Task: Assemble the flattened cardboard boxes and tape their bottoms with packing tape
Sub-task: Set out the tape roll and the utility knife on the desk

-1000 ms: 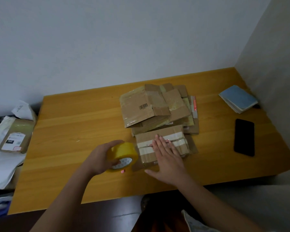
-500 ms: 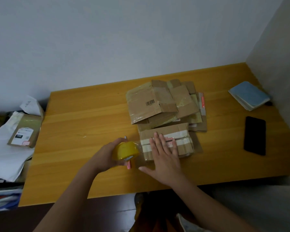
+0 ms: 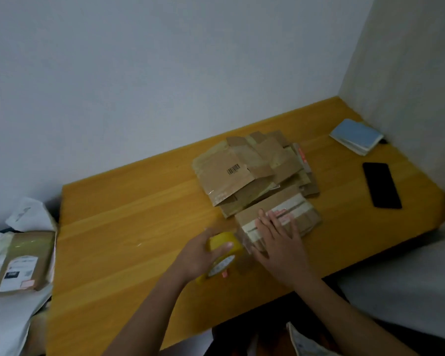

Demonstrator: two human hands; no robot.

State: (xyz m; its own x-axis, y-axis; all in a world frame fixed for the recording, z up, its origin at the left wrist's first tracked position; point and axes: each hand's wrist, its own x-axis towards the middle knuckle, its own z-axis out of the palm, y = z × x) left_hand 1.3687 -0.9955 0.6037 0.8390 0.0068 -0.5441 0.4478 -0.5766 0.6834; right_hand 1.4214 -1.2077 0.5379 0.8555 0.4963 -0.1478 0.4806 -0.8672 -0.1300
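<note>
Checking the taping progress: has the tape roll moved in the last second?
Cannot tell: the camera swung, and the tape roll, gripped by the left hand, sits beside the box as before.

The left hand (image 3: 195,255) now draws the yellow tape roll (image 3: 222,255) toward 7 o'clock, away from the box (image 3: 275,217), stretching clear tape (image 3: 244,240) between them, while the right hand (image 3: 280,242) slides leftward along the box.
</note>
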